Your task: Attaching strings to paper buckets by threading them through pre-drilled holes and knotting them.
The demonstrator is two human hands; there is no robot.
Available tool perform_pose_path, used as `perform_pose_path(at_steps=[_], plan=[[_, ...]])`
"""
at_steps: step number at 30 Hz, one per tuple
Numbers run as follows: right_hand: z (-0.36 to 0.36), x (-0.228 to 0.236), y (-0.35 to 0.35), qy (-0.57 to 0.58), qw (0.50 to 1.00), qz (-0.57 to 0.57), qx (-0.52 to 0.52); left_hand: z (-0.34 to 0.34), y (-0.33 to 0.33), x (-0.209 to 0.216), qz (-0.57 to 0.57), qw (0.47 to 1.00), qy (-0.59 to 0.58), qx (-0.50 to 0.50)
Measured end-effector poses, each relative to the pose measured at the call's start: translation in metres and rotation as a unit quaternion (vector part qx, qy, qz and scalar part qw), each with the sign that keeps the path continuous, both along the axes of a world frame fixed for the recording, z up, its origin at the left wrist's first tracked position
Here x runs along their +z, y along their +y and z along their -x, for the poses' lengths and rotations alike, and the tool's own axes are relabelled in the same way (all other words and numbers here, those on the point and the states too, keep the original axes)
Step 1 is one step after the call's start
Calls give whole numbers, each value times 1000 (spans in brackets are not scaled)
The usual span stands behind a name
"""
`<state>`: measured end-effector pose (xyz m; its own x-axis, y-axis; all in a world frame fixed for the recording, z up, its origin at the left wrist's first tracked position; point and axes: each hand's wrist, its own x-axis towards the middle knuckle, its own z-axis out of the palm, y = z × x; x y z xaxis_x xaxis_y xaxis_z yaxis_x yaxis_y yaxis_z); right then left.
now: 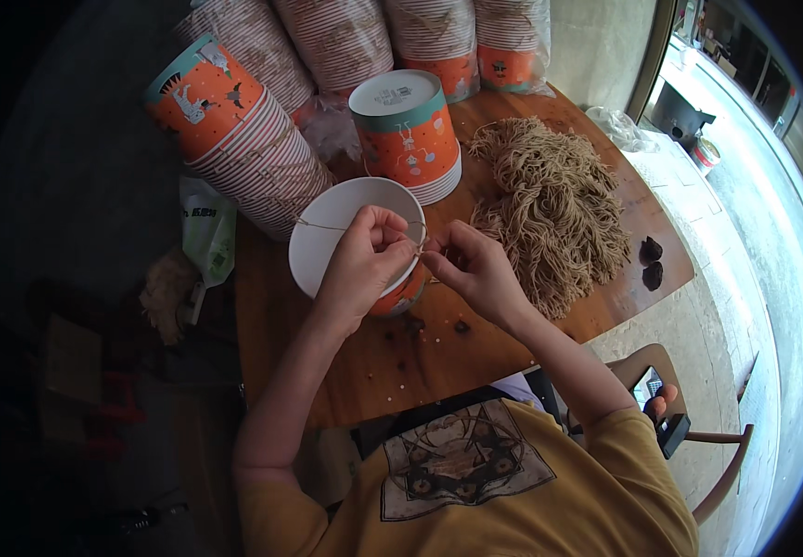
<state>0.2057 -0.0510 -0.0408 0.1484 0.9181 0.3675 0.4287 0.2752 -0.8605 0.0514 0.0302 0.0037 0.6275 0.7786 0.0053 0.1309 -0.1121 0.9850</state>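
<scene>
A round paper tub [313, 243], white inside and orange outside, stands on the wooden table in front of me, its mouth tilted toward me. Thin tan twine [325, 226] runs across its opening to the right side of the rim. There my left hand [364, 265] pinches the twine between thumb and fingers. Close beside it, my right hand [475, 269] is also closed on the twine at the rim, thumb against fingers. Whether a knot sits between the fingertips is too small to tell. A large tangled heap of the same twine [554, 209] lies just right of my right hand.
An upside-down stack of orange tubs [406, 139] stands behind the open tub. A long tub stack [248, 139] leans at the left, and more bagged stacks [336, 42] line the back. Two dark pieces [652, 264] lie near the right table edge [675, 288]. A chair [731, 473] stands lower right.
</scene>
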Motion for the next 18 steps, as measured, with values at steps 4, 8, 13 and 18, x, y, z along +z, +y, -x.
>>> perform_pose_path(at_steps=[4,8,13,18], plan=[[0,-10,3,135,989,52,30,0,0,3,81,996,-26,-7],[1,-4,0,88,996,22,11,3,3,3,133,990,-42,-24],[2,-2,-3,94,995,-19,11,2,3,4,142,989,-37,-19],[4,-8,3,264,962,-18,60,2,7,3,150,988,-35,-22]])
